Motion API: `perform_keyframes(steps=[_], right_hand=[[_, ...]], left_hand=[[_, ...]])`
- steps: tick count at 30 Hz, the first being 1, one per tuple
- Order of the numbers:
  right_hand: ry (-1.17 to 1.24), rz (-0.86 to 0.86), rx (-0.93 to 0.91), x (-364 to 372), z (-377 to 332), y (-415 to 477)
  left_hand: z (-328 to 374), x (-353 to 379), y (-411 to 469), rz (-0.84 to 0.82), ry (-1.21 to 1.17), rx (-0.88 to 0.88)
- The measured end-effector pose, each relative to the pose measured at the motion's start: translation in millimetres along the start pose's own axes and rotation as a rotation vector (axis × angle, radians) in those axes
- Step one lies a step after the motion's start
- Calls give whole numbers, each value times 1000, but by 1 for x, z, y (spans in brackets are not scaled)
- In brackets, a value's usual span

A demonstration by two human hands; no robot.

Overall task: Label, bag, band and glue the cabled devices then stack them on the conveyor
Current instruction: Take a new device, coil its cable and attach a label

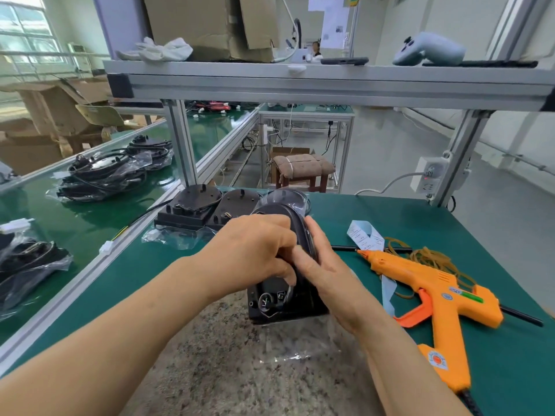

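A black cabled device stands on edge in the middle of the green table, partly inside a clear plastic bag. My left hand grips its upper part with curled fingers. My right hand lies along the device's right side, fingers fairly straight and pressed against it. Two more black devices sit behind it. An orange glue gun lies to the right, on a pile of rubber bands beside a strip of labels. Bagged devices are stacked on the conveyor at left.
A speckled stone slab lies under the bag near the table's front. An aluminium frame post and a shelf stand over the table. More bagged devices lie at the far left. A power strip hangs on the right post.
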State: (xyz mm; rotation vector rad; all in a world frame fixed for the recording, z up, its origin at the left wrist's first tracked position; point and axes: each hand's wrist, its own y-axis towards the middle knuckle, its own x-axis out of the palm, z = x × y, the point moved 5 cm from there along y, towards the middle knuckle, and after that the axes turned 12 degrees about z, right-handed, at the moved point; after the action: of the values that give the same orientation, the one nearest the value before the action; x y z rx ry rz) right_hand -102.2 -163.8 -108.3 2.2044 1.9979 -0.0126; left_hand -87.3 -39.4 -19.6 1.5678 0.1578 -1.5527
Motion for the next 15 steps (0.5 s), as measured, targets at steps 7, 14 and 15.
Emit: perform_keyframes(steps=[7,14,15], right_hand=[[126,-180,56,-4,8,-1],[406,-23,344,-6,29,-3],[419,-20,348,-6,27,-4]], left_hand=[[-10,0,8,-191,-94,71],[-45,-4,16,28,-73,-52],[-43,1,15,77,-40,-40]])
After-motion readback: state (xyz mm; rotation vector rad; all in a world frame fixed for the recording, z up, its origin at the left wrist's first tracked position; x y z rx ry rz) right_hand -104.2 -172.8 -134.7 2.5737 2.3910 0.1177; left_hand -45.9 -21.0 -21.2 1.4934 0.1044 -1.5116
